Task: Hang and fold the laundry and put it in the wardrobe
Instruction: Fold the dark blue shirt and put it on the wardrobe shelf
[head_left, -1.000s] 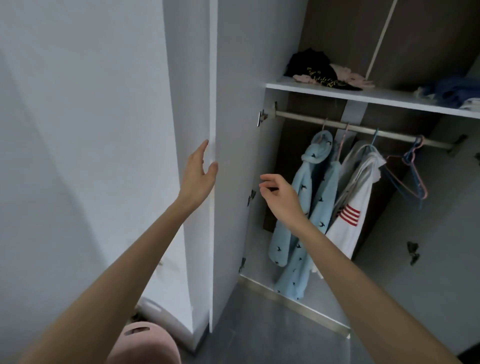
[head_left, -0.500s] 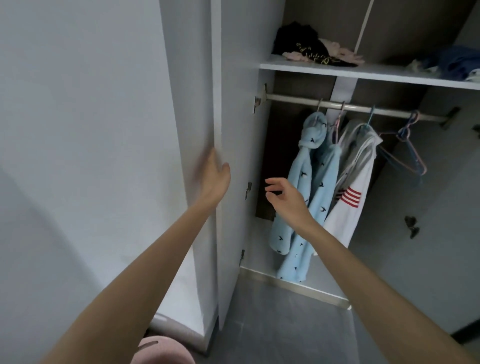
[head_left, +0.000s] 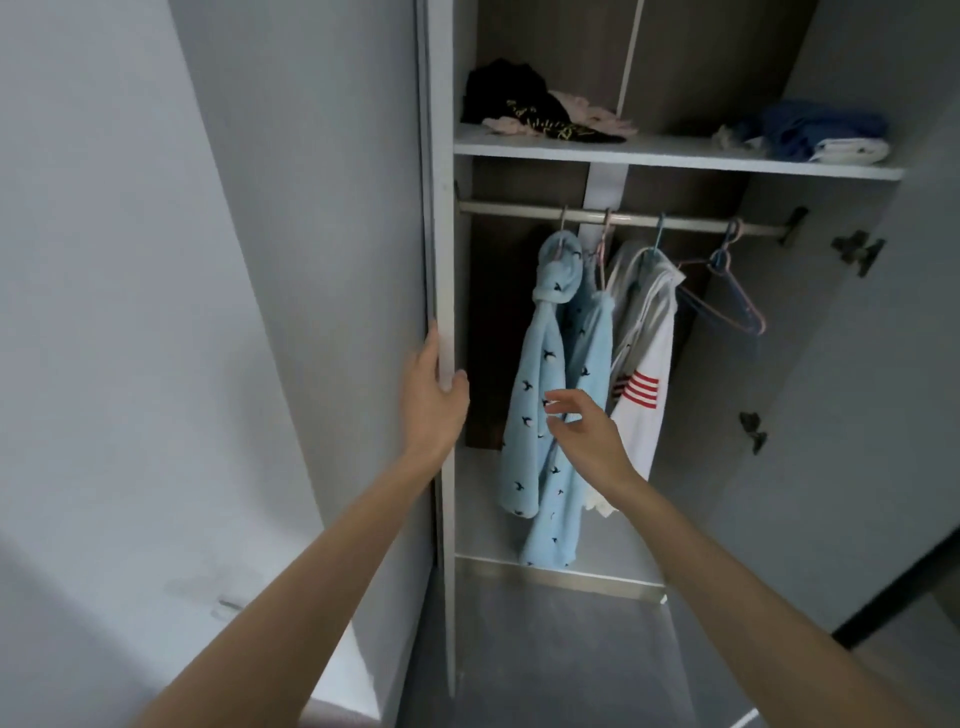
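The wardrobe stands open. Its left door (head_left: 444, 234) faces me edge-on, and my left hand (head_left: 435, 400) grips that edge with the thumb wrapped round it. A light blue garment with small dark birds (head_left: 535, 426) hangs from the rail (head_left: 519, 209). Beside it hangs a white garment with red stripes (head_left: 647, 400). My right hand (head_left: 584, 431) hovers in front of the blue garment, fingers loosely curled, holding nothing. Empty pink and blue hangers (head_left: 727, 306) hang further right on the rail.
On the shelf (head_left: 675, 157) above the rail lie a black and pink heap of clothes (head_left: 519, 106) at the left and blue and white clothes (head_left: 821, 132) at the right. The right door (head_left: 857, 415) stands open. Grey floor (head_left: 545, 654) lies below.
The left door has swung until it is edge-on to me, and my left thumb now wraps its edge. My view has shifted to face the inside. My right hand stays near the blue garment.
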